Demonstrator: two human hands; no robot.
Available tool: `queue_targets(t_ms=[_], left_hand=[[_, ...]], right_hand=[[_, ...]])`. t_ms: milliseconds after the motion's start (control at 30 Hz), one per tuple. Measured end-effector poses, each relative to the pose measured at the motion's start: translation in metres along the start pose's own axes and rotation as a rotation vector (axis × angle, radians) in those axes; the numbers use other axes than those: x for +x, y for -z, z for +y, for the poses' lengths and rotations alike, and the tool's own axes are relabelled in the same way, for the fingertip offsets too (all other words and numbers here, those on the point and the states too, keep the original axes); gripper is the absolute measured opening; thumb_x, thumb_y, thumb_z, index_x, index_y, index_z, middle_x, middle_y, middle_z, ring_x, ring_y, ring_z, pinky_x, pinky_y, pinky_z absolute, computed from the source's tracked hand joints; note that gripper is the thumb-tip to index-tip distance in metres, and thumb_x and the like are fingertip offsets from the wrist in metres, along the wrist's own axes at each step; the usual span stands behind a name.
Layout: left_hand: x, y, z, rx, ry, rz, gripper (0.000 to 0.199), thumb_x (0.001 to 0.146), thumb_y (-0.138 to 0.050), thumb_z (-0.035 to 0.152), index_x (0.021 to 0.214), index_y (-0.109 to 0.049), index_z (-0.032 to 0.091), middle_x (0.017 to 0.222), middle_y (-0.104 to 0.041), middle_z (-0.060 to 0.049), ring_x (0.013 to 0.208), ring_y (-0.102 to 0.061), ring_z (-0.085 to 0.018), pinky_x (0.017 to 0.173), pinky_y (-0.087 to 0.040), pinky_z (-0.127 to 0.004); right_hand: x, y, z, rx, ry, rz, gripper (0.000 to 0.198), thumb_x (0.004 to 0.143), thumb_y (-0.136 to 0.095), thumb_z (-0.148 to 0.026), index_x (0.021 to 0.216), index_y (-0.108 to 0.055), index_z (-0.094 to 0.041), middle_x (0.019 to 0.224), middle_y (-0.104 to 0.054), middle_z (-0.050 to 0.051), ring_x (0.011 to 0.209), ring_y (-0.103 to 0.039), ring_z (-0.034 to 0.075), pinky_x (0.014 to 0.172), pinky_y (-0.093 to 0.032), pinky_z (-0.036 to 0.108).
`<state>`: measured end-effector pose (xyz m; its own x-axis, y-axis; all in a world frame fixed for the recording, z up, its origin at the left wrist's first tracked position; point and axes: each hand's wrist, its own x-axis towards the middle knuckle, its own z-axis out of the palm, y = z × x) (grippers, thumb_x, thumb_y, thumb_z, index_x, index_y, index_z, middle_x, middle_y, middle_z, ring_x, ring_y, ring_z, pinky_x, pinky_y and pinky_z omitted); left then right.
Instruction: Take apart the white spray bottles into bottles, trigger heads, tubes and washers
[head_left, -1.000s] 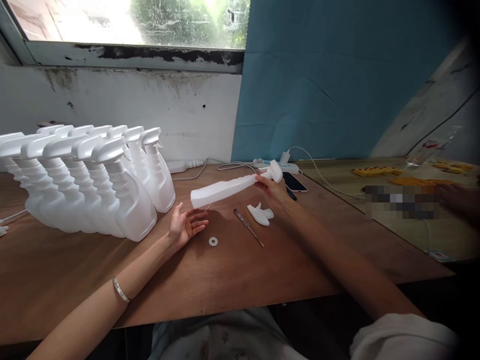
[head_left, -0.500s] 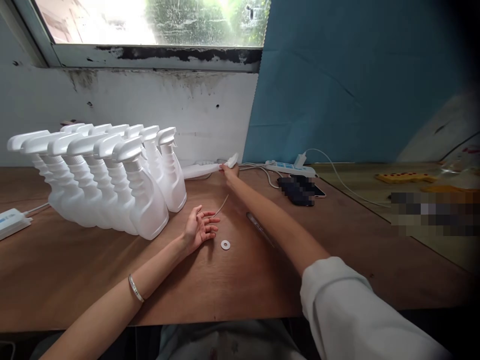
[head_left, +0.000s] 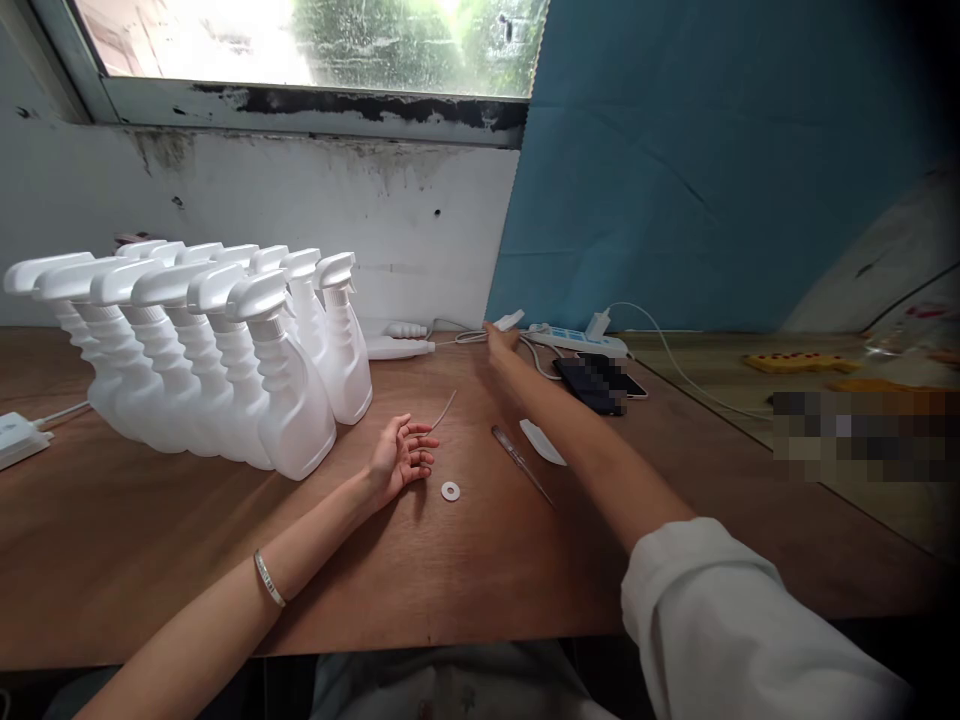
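My right hand reaches to the back of the table, closed on a white spray head. A thin pale line runs from that hand toward the mouth of a white bottle lying on its side. My left hand rests on the table, palm up, fingers apart and loosely curled. Beside its fingertips lie a thin tube and a white ring washer. A clear-handled screwdriver and a curved white plastic piece are near my right forearm.
Rows of upright white spray bottles stand at the left. A power strip with cables lies by the wall, near dark phones. Another white plug block is at the far left edge. Yellow items lie at the right.
My right hand has moved right with the spray head, away from the lying bottle, and a thin line now shows between them. The curved white piece has come into view. My left hand stays put.
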<state>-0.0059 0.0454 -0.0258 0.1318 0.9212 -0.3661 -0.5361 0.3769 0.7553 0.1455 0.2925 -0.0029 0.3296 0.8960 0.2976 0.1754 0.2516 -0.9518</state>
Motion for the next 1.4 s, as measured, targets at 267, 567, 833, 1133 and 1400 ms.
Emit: queue_targets(t_ms=[267,567,833,1133,1400], left_hand=[[-0.001,-0.002,-0.001,0.045,-0.008,0.014,0.019,0.082,-0.041,0.029,0.082,-0.052,0.013,0.07,-0.057,-0.004,0.047,-0.052,-0.009,0.043,-0.042,-0.02],[-0.009,-0.009,-0.01,0.091,-0.099,-0.239,0.028,0.079,-0.052,0.034,0.095,-0.057,0.012,0.096,-0.062,-0.013,0.081,-0.062,-0.019,0.067,-0.049,-0.027],[-0.002,-0.007,-0.01,0.18,-0.121,-0.07,0.022,0.07,-0.066,0.027,0.081,-0.055,0.011,0.068,-0.059,-0.004,0.05,-0.053,-0.009,0.048,-0.044,-0.02],[-0.005,-0.01,-0.014,0.209,-0.138,-0.155,0.024,0.067,-0.065,0.032,0.073,-0.053,0.013,0.058,-0.049,0.002,0.048,-0.042,-0.006,0.046,-0.035,-0.018],[-0.013,-0.016,-0.008,0.227,-0.102,-0.156,0.028,0.066,-0.065,0.037,0.066,-0.049,0.014,0.058,-0.05,0.001,0.043,-0.029,-0.003,0.042,-0.02,-0.017]], right_hand=[[0.007,0.089,-0.041,-0.189,0.254,0.233,0.035,0.076,-0.058,-0.029,0.105,-0.044,-0.017,0.104,-0.055,0.01,0.1,-0.051,0.024,0.082,-0.038,0.034],[-0.141,0.091,-0.043,-0.713,1.115,-0.702,0.003,0.077,-0.049,-0.017,0.076,-0.052,-0.018,0.07,-0.058,0.006,0.063,-0.051,0.019,0.059,-0.037,0.029],[-0.177,0.095,-0.032,-0.565,1.223,-0.766,0.028,0.08,-0.034,-0.004,0.105,-0.046,-0.011,0.093,-0.058,0.011,0.084,-0.052,0.021,0.072,-0.046,0.034],[-0.185,0.103,-0.023,-0.48,1.367,-0.581,0.023,0.089,-0.036,-0.013,0.11,-0.047,-0.011,0.082,-0.063,0.008,0.069,-0.052,0.017,0.064,-0.048,0.03],[-0.19,0.101,-0.034,-0.478,1.364,-0.727,0.024,0.09,-0.03,-0.01,0.097,-0.054,-0.011,0.068,-0.059,0.006,0.065,-0.051,0.016,0.06,-0.045,0.027]])
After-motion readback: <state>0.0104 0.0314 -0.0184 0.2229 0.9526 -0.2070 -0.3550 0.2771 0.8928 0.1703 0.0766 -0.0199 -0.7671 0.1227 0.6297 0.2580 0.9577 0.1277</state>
